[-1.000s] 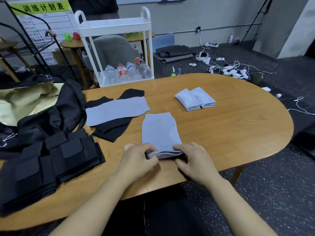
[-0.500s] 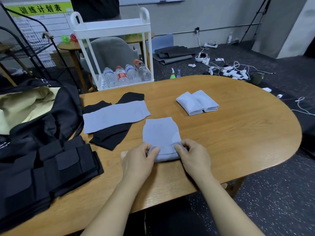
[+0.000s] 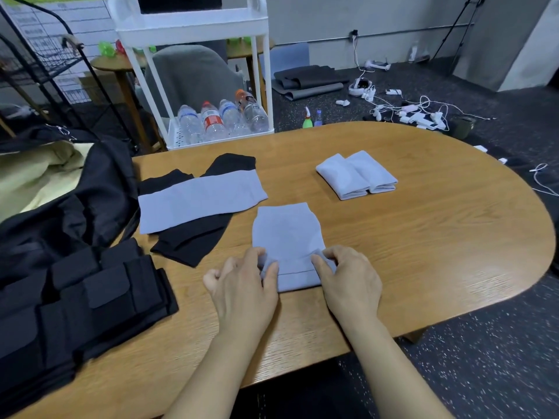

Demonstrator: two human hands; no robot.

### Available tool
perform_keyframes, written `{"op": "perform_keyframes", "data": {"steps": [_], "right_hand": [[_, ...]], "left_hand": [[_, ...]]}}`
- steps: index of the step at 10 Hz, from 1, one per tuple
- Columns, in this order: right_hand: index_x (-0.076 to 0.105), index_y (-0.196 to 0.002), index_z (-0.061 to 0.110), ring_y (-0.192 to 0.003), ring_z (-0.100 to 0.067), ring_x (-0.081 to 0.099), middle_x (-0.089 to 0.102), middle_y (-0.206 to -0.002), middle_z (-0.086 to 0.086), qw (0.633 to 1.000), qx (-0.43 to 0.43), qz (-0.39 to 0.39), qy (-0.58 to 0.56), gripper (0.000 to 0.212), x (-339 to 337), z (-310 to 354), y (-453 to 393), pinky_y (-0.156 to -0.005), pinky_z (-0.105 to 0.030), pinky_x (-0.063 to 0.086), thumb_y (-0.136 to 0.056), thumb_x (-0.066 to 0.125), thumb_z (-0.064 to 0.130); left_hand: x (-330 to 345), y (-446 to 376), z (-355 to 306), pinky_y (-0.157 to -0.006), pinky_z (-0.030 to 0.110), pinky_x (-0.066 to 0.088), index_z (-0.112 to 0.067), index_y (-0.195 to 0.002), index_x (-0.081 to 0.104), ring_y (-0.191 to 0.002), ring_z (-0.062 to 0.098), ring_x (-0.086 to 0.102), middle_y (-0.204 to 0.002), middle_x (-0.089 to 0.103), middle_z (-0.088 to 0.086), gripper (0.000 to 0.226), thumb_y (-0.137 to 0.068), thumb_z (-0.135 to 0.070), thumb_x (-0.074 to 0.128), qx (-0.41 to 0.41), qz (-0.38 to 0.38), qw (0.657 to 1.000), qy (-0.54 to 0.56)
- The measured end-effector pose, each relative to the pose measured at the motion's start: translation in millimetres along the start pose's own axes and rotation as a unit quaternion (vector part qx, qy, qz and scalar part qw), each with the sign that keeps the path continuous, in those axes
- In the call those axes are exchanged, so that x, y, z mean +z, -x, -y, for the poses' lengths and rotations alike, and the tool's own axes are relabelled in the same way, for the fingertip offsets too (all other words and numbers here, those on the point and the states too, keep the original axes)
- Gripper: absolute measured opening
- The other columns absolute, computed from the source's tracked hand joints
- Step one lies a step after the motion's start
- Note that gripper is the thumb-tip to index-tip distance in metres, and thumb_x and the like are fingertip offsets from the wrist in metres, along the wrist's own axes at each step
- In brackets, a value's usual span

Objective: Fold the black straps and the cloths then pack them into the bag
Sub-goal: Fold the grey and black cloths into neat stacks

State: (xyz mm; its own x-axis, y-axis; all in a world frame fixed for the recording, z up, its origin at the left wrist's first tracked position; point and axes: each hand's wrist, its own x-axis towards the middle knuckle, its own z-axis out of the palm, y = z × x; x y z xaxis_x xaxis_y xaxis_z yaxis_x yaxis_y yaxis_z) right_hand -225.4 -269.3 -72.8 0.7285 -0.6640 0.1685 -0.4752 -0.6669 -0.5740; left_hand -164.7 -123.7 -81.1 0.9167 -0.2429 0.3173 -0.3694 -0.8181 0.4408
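A pale grey cloth (image 3: 287,234) lies on the wooden table (image 3: 423,237) in front of me, its near end turned over into a fold. My left hand (image 3: 245,285) pinches the fold's left corner, and my right hand (image 3: 348,279) pinches its right corner. To the left, another grey cloth (image 3: 199,198) lies flat across two black cloths (image 3: 193,240). Two folded grey cloths (image 3: 357,175) sit side by side further back. Folded black straps (image 3: 75,300) are stacked at the near left. Behind them the black bag (image 3: 90,195) stands open, showing a cream lining.
A white trolley (image 3: 193,28) with several water bottles (image 3: 220,116) stands behind the table, next to a grey chair and a black wire rack. Cables and small devices (image 3: 408,110) litter the dark floor at the back right.
Both hands have carried the cloth's near edge away from me, rolling the fold further up the cloth. The camera has tilted down slightly.
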Motion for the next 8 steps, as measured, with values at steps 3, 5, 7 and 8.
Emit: {"op": "perform_keyframes", "data": {"steps": [3,5,7,8], "right_hand": [[0.063,-0.091,0.029,-0.089,-0.016,0.058,0.064,-0.100,0.005,0.989,0.034,-0.007,-0.145,0.006,-11.1,-12.4,-7.7,-0.076,-0.033,0.044,-0.093,0.059,0.025],[0.066,-0.121,0.011,-0.118,-0.024,0.059,0.065,-0.125,-0.003,0.942,-0.329,0.018,0.066,0.040,-9.6,-18.4,11.4,-0.095,-0.037,0.040,-0.090,0.042,0.023],[0.050,-0.140,0.011,-0.136,-0.018,0.044,0.044,-0.149,-0.004,0.914,-0.314,0.144,0.212,0.066,-6.6,-33.7,10.7,-0.107,-0.034,0.022,-0.103,0.011,0.049],[0.018,-0.154,0.016,-0.149,-0.016,0.006,0.007,-0.160,0.004,0.912,-0.311,0.200,0.177,0.091,-9.6,-38.1,9.2,-0.114,-0.035,0.000,-0.088,-0.020,0.065]], "left_hand": [[-17.0,5.2,6.8,-0.081,0.031,0.016,-0.026,-0.116,0.062,-0.104,0.018,0.050,-0.107,0.061,-0.006,0.023,-0.094,-0.025,0.054,-0.003,-0.017,0.999,-0.028],[-21.8,29.9,-25.1,-0.115,0.036,0.008,-0.011,-0.149,0.038,-0.146,0.020,0.027,-0.158,0.032,0.005,0.069,-0.091,-0.038,0.011,0.163,0.111,0.980,-0.003],[-13.2,36.2,-30.5,-0.109,0.038,-0.028,-0.013,-0.156,-0.009,-0.135,0.008,-0.034,-0.162,-0.019,0.006,0.101,-0.066,-0.055,-0.028,0.091,0.252,0.956,-0.117],[-12.1,33.7,-26.1,-0.105,0.039,-0.034,-0.013,-0.155,-0.012,-0.143,0.014,-0.031,-0.161,-0.021,0.007,0.119,-0.054,-0.065,-0.049,0.075,0.260,0.952,-0.142]]}}
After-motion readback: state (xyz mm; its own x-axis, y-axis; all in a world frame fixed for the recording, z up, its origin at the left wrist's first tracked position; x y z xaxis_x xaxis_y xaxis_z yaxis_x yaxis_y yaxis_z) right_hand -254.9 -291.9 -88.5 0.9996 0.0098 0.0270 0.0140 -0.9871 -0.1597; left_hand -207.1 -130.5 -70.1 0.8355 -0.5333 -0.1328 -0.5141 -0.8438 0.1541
